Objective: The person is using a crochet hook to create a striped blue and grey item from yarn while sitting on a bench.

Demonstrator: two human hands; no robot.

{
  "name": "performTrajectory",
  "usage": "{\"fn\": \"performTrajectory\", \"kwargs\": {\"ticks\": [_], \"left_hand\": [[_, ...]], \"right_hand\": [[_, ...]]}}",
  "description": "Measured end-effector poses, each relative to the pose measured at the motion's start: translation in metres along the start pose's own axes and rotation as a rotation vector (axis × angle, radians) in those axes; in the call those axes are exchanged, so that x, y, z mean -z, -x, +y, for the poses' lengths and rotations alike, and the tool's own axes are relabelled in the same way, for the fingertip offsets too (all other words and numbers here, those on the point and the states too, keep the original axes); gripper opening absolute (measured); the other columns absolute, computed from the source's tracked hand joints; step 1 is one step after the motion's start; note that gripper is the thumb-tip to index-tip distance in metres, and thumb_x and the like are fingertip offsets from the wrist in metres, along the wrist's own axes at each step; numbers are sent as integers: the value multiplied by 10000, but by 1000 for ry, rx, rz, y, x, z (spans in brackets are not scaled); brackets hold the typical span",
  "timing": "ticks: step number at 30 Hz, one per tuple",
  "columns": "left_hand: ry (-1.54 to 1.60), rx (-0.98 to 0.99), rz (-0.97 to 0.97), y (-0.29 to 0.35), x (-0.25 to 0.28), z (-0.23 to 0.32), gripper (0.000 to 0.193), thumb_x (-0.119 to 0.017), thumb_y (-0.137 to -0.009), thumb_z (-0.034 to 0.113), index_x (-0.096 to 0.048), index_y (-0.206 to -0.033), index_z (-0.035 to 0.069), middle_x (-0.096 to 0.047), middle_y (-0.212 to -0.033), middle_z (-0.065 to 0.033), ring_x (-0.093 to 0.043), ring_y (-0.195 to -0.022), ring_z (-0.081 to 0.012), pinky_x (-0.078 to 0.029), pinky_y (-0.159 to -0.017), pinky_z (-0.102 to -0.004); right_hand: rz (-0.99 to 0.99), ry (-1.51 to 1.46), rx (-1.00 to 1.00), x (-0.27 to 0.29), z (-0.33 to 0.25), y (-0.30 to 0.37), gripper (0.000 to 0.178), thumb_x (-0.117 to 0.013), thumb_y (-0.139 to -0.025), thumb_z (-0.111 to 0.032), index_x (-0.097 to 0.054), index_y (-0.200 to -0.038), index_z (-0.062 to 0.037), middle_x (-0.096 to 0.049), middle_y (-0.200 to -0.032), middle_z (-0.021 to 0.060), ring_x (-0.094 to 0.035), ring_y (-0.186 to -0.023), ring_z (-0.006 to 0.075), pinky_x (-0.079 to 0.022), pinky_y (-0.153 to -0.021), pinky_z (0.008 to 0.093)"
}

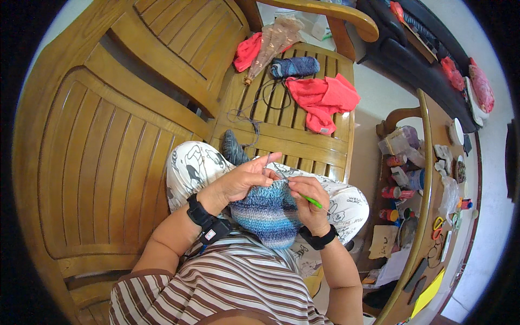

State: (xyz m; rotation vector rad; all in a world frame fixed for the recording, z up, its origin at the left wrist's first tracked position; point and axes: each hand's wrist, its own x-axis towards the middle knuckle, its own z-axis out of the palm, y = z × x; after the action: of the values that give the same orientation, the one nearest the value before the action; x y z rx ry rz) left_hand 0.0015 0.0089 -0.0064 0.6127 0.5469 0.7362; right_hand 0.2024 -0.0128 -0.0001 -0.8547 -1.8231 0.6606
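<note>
A blue and grey striped crochet piece (265, 214) lies on my lap. My left hand (246, 179) grips its upper edge and pinches the grey yarn strand (254, 127) between the fingers. My right hand (309, 200) holds a crochet hook with a green handle (311, 201), its metal tip at the piece's top edge. The strand runs up over the wooden bench seat (303, 146) to a blue yarn skein (295, 66). A second dark blue-grey ball (234, 148) rests by my left knee.
Red cloths (324, 99) and a folded beige umbrella (271, 43) lie on the bench. The slatted backrest (108, 151) fills the left. To the right stands a wooden table (425, 179) with bottles, jars, scissors, and papers. A dark sofa (411, 49) is beyond.
</note>
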Motion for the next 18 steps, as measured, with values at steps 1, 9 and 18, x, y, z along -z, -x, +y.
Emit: {"fn": "performTrajectory", "kwargs": {"ticks": [1,9,18], "left_hand": [[0,1,-1,0,0,0,804,-602,-755,32,-108,-1387,-19,-529,-1010,-90,-489,-933,-118,-398,-806,-202],[-54,18,35,-1,1,0,836,-631,-751,41,-90,-1385,-31,-525,-991,-80,-487,-922,-116,-393,-819,-208],[-150,0,108,-1,3,-6,895,-648,-731,12,-45,-1391,-20,-530,-959,-87,-494,-865,-105,-415,-777,-215]], "right_hand": [[-6,3,2,1,-2,-1,220,-664,-700,-6,-610,-902,-72,-629,-895,100,-609,-777,255,-481,-670,324],[4,-57,-45,0,0,-1,169,-638,-734,-5,-596,-891,-52,-639,-884,101,-614,-790,262,-475,-690,327],[-48,61,-4,5,-15,-6,158,-619,-755,-10,-571,-892,-72,-644,-878,87,-617,-816,249,-451,-755,365]]}}
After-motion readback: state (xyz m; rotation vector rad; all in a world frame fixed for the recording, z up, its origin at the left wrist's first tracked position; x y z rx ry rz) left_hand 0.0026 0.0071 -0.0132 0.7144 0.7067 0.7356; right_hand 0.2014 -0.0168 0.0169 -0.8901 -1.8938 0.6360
